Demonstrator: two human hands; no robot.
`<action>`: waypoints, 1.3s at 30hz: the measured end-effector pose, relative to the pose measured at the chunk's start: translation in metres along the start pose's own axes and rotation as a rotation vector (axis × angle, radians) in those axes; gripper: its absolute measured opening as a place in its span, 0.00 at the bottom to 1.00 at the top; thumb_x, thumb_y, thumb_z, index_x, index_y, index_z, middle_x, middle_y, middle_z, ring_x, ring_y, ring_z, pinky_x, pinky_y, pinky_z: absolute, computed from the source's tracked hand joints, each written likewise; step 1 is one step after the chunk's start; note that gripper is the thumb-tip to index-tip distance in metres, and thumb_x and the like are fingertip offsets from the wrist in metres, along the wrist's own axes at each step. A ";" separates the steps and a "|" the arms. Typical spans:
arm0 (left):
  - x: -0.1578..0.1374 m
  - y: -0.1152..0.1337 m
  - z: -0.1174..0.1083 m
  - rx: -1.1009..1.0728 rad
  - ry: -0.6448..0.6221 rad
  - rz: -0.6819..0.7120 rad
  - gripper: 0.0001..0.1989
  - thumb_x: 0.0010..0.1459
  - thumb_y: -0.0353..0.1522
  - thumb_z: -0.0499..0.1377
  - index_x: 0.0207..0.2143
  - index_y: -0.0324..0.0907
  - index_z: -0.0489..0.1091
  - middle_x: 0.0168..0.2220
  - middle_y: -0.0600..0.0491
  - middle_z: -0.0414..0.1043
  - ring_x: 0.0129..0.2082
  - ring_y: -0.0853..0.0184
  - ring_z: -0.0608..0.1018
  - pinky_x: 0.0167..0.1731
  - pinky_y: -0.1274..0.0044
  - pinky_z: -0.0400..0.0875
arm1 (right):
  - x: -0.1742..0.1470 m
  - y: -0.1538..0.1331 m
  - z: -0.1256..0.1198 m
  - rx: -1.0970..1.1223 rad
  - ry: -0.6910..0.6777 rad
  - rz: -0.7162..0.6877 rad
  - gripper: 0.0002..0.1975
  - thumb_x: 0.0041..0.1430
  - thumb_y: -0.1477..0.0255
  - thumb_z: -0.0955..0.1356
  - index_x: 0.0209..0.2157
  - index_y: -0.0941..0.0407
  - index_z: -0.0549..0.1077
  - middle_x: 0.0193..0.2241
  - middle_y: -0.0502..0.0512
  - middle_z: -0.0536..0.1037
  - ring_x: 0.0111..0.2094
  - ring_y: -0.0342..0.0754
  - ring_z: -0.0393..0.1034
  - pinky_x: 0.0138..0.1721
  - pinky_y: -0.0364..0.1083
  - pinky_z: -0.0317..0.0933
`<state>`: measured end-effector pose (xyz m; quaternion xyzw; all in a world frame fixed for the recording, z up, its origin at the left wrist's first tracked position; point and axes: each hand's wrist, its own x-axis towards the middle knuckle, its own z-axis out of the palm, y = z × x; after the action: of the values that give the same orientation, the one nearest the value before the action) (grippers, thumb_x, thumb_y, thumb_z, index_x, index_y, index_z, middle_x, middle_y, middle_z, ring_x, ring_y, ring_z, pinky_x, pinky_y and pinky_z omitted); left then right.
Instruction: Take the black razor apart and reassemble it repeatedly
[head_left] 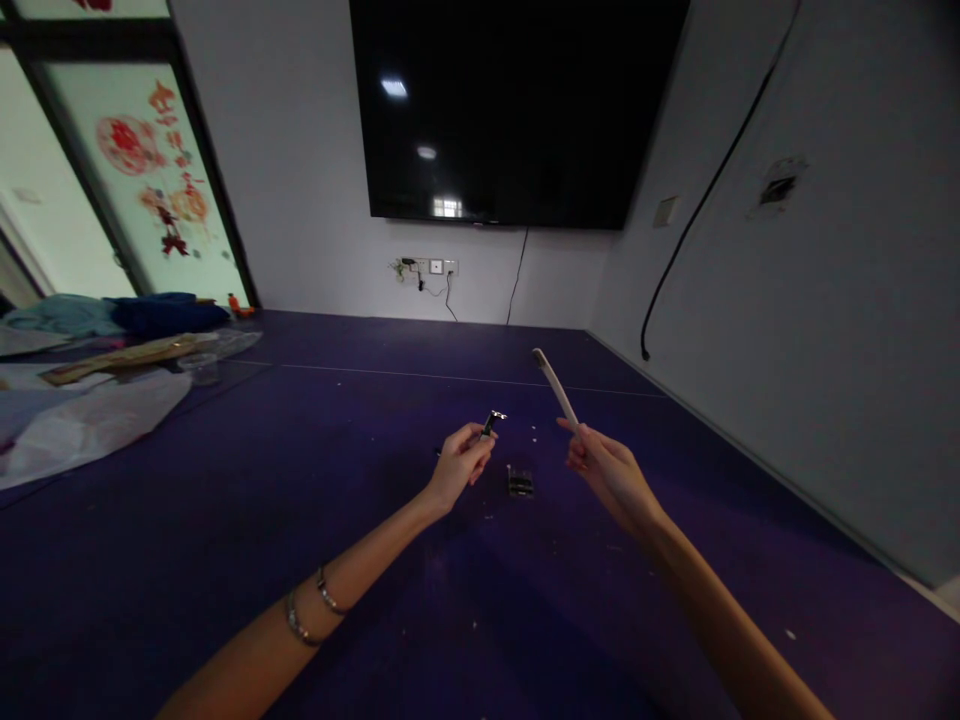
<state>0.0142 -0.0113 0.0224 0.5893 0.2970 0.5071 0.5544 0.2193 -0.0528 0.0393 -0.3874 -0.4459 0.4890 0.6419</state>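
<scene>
hands [456, 468] [613, 478] partly hide dark tool [489, 424] and white stick [557, 388].

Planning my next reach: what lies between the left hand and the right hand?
In the head view, a small dark item lies on the purple surface between the left hand and the right hand, with pale specks nearby.

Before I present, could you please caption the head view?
Left hand holds a shiny-tipped tool; right hand, a pale stick.
</scene>
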 end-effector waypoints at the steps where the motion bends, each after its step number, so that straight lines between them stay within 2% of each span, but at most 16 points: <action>1: 0.000 -0.001 0.000 -0.001 0.015 -0.015 0.14 0.52 0.41 0.56 0.33 0.38 0.66 0.15 0.63 0.55 0.11 0.79 0.55 0.12 0.83 0.47 | -0.003 -0.001 0.004 0.047 -0.015 0.036 0.18 0.48 0.61 0.70 0.39 0.58 0.75 0.21 0.45 0.60 0.22 0.38 0.55 0.27 0.42 0.57; 5: 0.001 -0.004 0.002 0.017 0.077 -0.052 0.21 0.55 0.45 0.50 0.33 0.36 0.71 0.17 0.60 0.57 0.13 0.78 0.58 0.13 0.83 0.50 | -0.013 -0.003 0.018 0.243 -0.024 0.172 0.15 0.48 0.63 0.71 0.38 0.55 0.74 0.22 0.45 0.62 0.21 0.38 0.56 0.29 0.43 0.59; 9: 0.002 -0.005 0.003 0.019 0.079 -0.013 0.18 0.53 0.45 0.54 0.33 0.38 0.70 0.20 0.59 0.58 0.17 0.77 0.62 0.16 0.83 0.56 | -0.022 0.002 0.029 0.400 -0.001 0.286 0.13 0.45 0.67 0.72 0.35 0.53 0.71 0.22 0.45 0.65 0.21 0.38 0.58 0.29 0.43 0.59; 13: 0.003 -0.005 0.004 -0.021 0.046 0.041 0.15 0.52 0.43 0.56 0.34 0.40 0.66 0.22 0.59 0.61 0.19 0.76 0.64 0.18 0.83 0.60 | -0.037 0.013 0.037 0.489 -0.047 0.358 0.13 0.43 0.70 0.73 0.32 0.56 0.69 0.18 0.42 0.59 0.18 0.36 0.52 0.23 0.40 0.53; 16: 0.003 -0.007 0.003 -0.021 0.012 0.052 0.14 0.52 0.43 0.56 0.33 0.41 0.62 0.22 0.59 0.63 0.17 0.76 0.64 0.15 0.84 0.57 | -0.049 0.020 0.043 0.491 -0.107 0.397 0.12 0.44 0.70 0.72 0.31 0.57 0.68 0.17 0.42 0.57 0.17 0.35 0.47 0.19 0.39 0.45; 20: 0.002 -0.011 0.001 -0.004 0.011 0.039 0.14 0.53 0.43 0.54 0.33 0.42 0.60 0.20 0.61 0.62 0.13 0.77 0.61 0.12 0.85 0.51 | -0.066 0.020 0.049 0.467 -0.155 0.425 0.13 0.46 0.71 0.71 0.35 0.55 0.68 0.16 0.40 0.53 0.15 0.34 0.39 0.17 0.38 0.36; 24: -0.001 -0.016 0.001 0.008 0.029 0.011 0.13 0.53 0.42 0.55 0.32 0.42 0.60 0.19 0.62 0.59 0.13 0.78 0.59 0.12 0.86 0.49 | -0.076 0.015 0.052 0.450 -0.123 0.437 0.16 0.47 0.72 0.70 0.40 0.54 0.67 0.15 0.39 0.50 0.14 0.34 0.35 0.15 0.38 0.31; 29: -0.005 -0.018 0.003 0.015 0.015 0.023 0.13 0.53 0.42 0.55 0.32 0.42 0.61 0.19 0.62 0.58 0.14 0.78 0.58 0.13 0.86 0.49 | -0.082 0.015 0.053 0.440 -0.031 0.425 0.18 0.45 0.72 0.71 0.40 0.55 0.68 0.15 0.39 0.49 0.15 0.33 0.34 0.15 0.38 0.29; 34: -0.006 -0.014 0.002 0.004 0.019 0.044 0.12 0.53 0.41 0.55 0.31 0.42 0.59 0.20 0.62 0.58 0.14 0.79 0.57 0.13 0.86 0.48 | -0.099 0.018 0.057 0.449 -0.010 0.461 0.21 0.46 0.71 0.71 0.44 0.54 0.67 0.16 0.39 0.51 0.15 0.33 0.35 0.15 0.37 0.29; 39: -0.007 -0.013 0.003 0.016 0.005 0.045 0.11 0.54 0.41 0.54 0.31 0.42 0.59 0.19 0.62 0.58 0.14 0.80 0.56 0.13 0.87 0.47 | -0.104 0.014 0.059 0.493 -0.007 0.430 0.18 0.45 0.71 0.71 0.41 0.55 0.68 0.16 0.40 0.51 0.15 0.32 0.35 0.14 0.36 0.29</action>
<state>0.0179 -0.0164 0.0082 0.5990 0.2893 0.5184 0.5373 0.1461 -0.1468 0.0239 -0.3038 -0.2242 0.7080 0.5969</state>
